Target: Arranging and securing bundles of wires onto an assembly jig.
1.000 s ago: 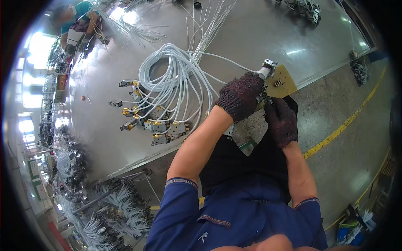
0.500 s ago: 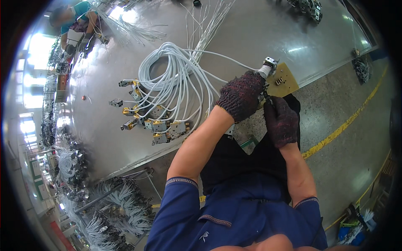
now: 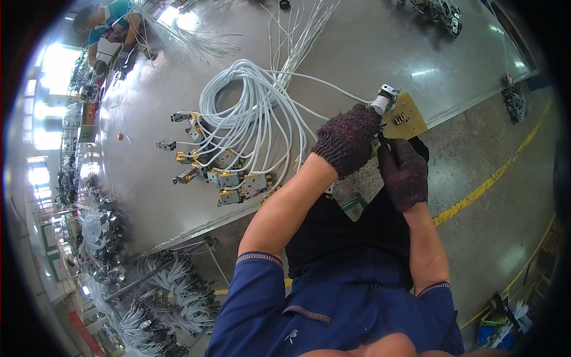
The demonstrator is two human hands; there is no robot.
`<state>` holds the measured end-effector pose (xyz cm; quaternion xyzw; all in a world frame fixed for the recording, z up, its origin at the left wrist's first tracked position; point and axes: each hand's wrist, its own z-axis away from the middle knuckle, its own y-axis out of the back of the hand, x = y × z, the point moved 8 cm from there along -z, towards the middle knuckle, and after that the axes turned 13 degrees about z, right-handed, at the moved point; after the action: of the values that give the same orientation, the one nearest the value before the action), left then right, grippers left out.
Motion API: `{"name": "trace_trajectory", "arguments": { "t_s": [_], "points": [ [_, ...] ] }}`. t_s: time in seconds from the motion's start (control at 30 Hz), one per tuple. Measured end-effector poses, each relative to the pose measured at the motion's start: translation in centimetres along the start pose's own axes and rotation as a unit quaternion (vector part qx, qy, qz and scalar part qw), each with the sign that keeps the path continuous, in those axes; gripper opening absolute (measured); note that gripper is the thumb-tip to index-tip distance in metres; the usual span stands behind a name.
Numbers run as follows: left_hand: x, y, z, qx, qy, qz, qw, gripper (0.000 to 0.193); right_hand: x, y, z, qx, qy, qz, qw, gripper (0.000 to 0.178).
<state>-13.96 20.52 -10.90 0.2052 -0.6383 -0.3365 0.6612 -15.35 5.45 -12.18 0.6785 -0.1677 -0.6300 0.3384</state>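
My left hand (image 3: 350, 140), in a dark knitted glove, is closed at the table's edge. A small silver metal latch-like part (image 3: 389, 92) juts out past its fingers, beside a white band. One white cable (image 3: 333, 84) runs to that part from the coil. My right hand (image 3: 405, 174), gloved too, is closed close below the left one. A small dark piece shows between the hands; its kind is hidden by the gloves. Right beside them lies a yellowish board (image 3: 410, 119) with small metal pegs on it.
A bundle of white cables (image 3: 217, 98) with several metal latch parts (image 3: 229, 178) lies on the grey metal table (image 3: 160, 208). More cables hang on a rack (image 3: 178, 291) at lower left. A person (image 3: 113, 30) works at the far left. Dark parts (image 3: 440, 15) lie far right.
Both hands stay together at the board and hold nearly the same pose. The whole view has shifted slightly. The person at the far left has moved the head a little.
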Motion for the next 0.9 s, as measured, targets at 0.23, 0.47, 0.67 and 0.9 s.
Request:
{"name": "trace_trajectory", "arguments": {
  "t_s": [0.23, 0.47, 0.67, 0.9],
  "points": [
    [-0.1, -0.1, 0.0, 0.002, 0.006, 0.002, 1.000, 0.046, -0.7, 0.4, 0.4, 0.047, 0.043, 0.018, 0.998, 0.017],
    [0.0, -0.2, 0.1, 0.007, -0.005, -0.002, 1.000, 0.064, -1.5, 0.1, 1.1, 0.123, 0.152, 0.174, 0.965, 0.016],
    [0.1, -0.2, 0.3, 0.035, -0.017, -0.018, 0.999, 0.047, -3.0, 0.3, 1.4, 0.140, 0.249, 0.226, 0.931, 0.011],
    [0.1, -0.1, 0.0, 0.017, 0.006, 0.000, 1.000, 0.042, -1.8, 0.5, 0.3, 0.074, 0.136, 0.157, 0.975, 0.010]
  ]
}}
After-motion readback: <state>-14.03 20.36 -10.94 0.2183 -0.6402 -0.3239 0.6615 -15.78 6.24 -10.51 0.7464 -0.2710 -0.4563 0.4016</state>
